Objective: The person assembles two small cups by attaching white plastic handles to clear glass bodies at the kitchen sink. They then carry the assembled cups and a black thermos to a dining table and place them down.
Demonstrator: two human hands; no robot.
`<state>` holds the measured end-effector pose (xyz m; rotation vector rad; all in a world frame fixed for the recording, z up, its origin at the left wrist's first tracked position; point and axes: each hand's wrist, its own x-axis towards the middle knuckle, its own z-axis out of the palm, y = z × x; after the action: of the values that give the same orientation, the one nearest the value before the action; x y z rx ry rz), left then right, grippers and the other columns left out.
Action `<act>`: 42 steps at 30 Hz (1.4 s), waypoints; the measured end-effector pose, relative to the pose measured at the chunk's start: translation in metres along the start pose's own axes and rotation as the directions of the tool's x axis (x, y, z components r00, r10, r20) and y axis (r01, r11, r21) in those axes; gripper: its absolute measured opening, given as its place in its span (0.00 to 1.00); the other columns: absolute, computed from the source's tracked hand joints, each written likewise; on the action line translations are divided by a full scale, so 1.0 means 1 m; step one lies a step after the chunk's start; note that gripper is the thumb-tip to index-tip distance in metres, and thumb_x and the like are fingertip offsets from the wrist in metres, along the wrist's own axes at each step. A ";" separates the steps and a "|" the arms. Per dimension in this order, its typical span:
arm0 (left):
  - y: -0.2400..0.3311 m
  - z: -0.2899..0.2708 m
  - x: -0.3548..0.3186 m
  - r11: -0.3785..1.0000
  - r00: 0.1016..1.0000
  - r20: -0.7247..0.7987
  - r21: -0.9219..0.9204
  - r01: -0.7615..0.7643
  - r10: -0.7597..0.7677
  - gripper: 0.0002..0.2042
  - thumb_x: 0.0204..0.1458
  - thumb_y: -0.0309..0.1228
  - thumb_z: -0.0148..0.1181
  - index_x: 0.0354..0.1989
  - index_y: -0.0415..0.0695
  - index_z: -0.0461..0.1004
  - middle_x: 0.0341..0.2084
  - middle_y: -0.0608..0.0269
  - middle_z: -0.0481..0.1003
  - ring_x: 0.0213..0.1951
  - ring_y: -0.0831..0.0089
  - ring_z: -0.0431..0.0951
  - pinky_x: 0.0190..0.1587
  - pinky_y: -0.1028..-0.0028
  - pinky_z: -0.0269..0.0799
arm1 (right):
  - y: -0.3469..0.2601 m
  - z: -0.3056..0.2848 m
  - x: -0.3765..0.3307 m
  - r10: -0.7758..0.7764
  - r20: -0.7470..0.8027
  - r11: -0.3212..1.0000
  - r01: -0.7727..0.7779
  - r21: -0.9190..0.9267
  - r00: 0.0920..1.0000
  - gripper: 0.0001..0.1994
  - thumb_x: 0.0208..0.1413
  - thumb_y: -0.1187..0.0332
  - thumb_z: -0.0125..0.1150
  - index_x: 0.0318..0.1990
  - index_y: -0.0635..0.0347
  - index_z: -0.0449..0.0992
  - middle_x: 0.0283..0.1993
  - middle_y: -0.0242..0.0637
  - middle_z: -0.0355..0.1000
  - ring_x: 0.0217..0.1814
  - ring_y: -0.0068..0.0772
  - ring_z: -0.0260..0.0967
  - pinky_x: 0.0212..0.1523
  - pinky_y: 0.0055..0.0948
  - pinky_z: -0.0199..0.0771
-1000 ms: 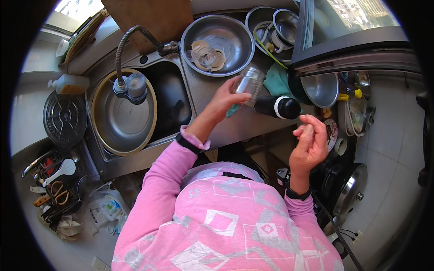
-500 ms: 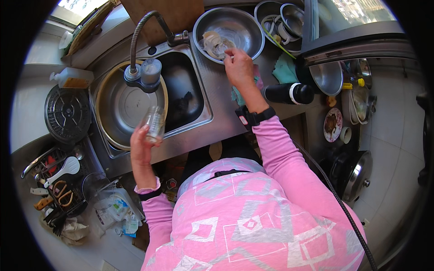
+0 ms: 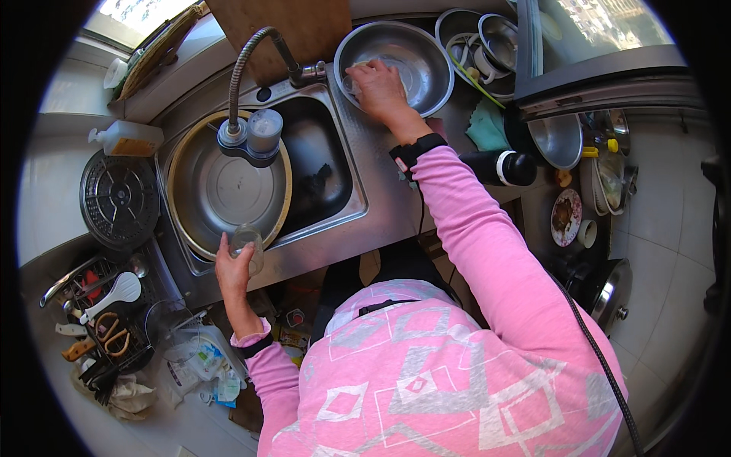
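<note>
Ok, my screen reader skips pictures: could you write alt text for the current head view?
A person's left hand holds a clear jar by a metal basin in the sink, while the right hand reaches into a metal bowl on the counter.

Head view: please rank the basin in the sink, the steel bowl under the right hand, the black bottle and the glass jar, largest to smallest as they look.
1. Basin
2. Steel bowl
3. Black bottle, partly hidden by the right sleeve
4. Glass jar, partly covered by the left hand
</note>
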<state>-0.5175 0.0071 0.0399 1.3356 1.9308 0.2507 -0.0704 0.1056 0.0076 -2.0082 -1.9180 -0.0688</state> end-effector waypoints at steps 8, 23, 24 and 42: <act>0.010 -0.017 -0.003 0.914 0.995 0.098 -0.404 0.047 -0.008 0.40 0.49 0.36 0.67 0.70 0.37 0.56 0.52 0.50 0.74 0.32 0.74 0.77 0.23 0.80 0.67 | 0.018 -0.011 -0.002 0.153 -0.075 0.901 -0.107 0.421 0.985 0.24 0.45 0.70 0.66 0.55 0.51 0.75 0.51 0.38 0.75 0.56 0.45 0.70 0.58 0.43 0.68; 0.038 -0.087 -0.017 0.462 0.958 0.109 -0.887 -0.027 0.264 0.37 0.55 0.44 0.57 0.73 0.47 0.52 0.61 0.42 0.65 0.49 0.58 0.78 0.20 0.72 0.79 | 0.081 -0.009 0.009 0.704 0.198 0.708 -0.698 -0.109 0.683 0.16 0.55 0.66 0.55 0.48 0.61 0.80 0.53 0.53 0.75 0.54 0.54 0.74 0.55 0.43 0.75; 0.035 -0.094 -0.019 0.390 0.942 0.105 -0.920 -0.029 0.319 0.38 0.54 0.45 0.58 0.71 0.43 0.53 0.62 0.41 0.64 0.53 0.55 0.76 0.23 0.69 0.81 | 0.078 -0.008 0.006 0.672 0.189 0.736 -0.674 -0.063 0.716 0.17 0.55 0.65 0.55 0.49 0.61 0.80 0.53 0.54 0.75 0.54 0.54 0.75 0.55 0.43 0.75; 0.013 -0.058 0.021 0.712 0.982 0.157 -0.701 0.034 0.107 0.32 0.54 0.38 0.60 0.67 0.38 0.63 0.51 0.51 0.76 0.40 0.66 0.80 0.33 0.74 0.77 | 0.066 0.019 0.003 0.604 0.405 0.712 -0.693 0.112 0.686 0.16 0.49 0.65 0.58 0.43 0.64 0.82 0.48 0.56 0.77 0.52 0.58 0.75 0.53 0.42 0.75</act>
<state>-0.5508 0.0456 0.0766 0.8327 1.4114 0.7724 -0.0095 0.1132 -0.0239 -2.5007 -1.1439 0.7262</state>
